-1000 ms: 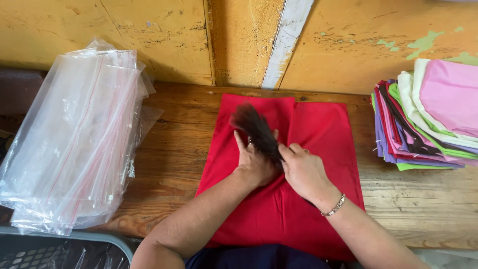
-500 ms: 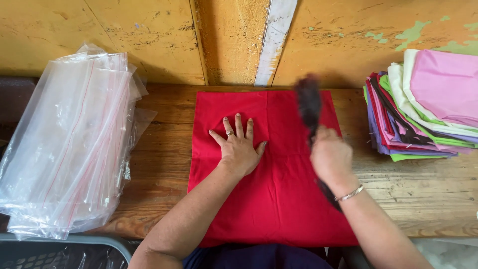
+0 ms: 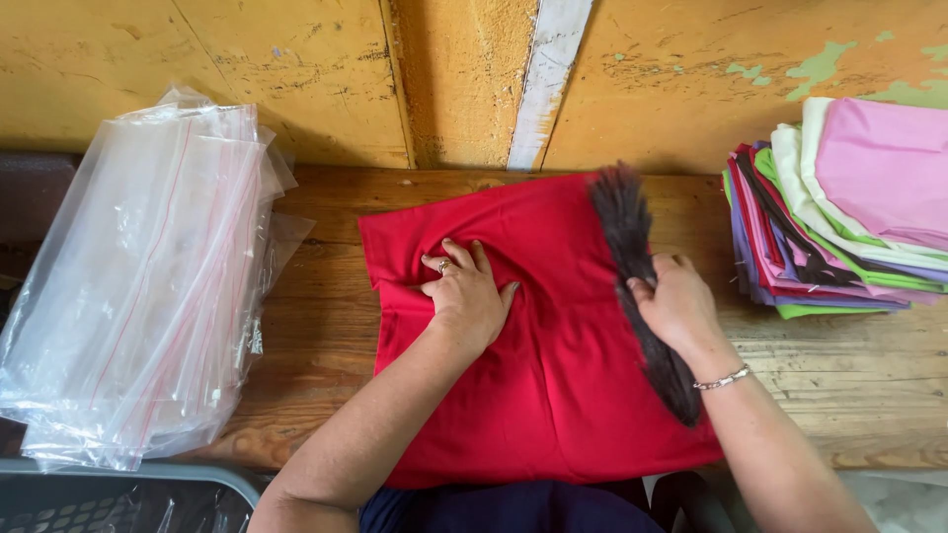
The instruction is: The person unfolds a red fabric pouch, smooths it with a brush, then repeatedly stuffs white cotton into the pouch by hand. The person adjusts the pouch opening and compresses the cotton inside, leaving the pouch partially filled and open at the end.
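A red cloth [image 3: 553,385] lies spread on the wooden bench [image 3: 326,326] in front of me. My left hand [image 3: 466,296] presses down on its upper left part, fingers bunching the fabric slightly. My right hand [image 3: 676,301] grips a dark bristly brush [image 3: 632,247] that lies along the cloth's right side, its tuft pointing toward the wall. A silver bracelet sits on my right wrist.
A thick pile of clear plastic bags [image 3: 138,286] fills the left of the bench. A stack of folded cloths [image 3: 849,207] in pink, white, green and purple stands at the right. A yellow painted wall [image 3: 296,69] is behind. A grey crate [image 3: 109,498] sits at lower left.
The brush in my right hand went from the cloth's middle to its right side. My left hand shifted left and curled into the fabric, which now lies skewed.
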